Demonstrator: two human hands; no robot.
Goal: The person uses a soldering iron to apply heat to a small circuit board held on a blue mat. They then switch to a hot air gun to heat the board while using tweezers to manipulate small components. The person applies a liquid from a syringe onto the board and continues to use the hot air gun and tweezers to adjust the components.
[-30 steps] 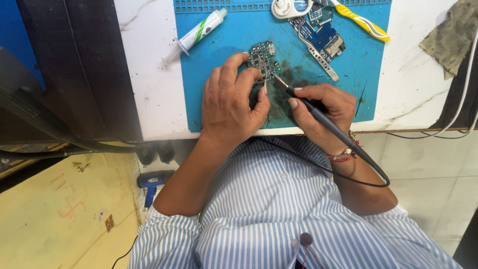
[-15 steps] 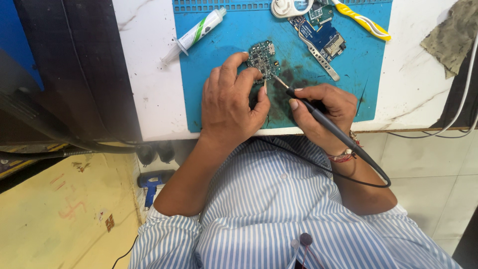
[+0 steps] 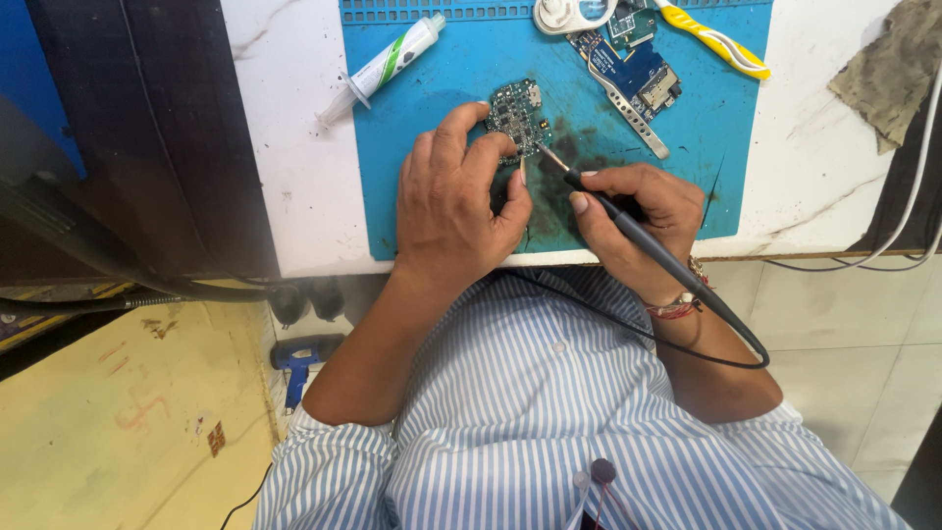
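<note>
On blue mat (image 3: pixel 442 211), small green circuit board (image 3: pixel 517 116) pinned under left hand (image 3: pixel 453 201) fingertips, right hand (image 3: pixel 638 211) fingers pinched on soldering iron (image 3: pixel 628 228) — tip at board edge — risk: slip, bridged joint, singed finger.

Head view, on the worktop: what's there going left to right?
Syringe → left hand → small circuit board → soldering iron in the right hand → yellow-handled tool → dirty rag.
</note>
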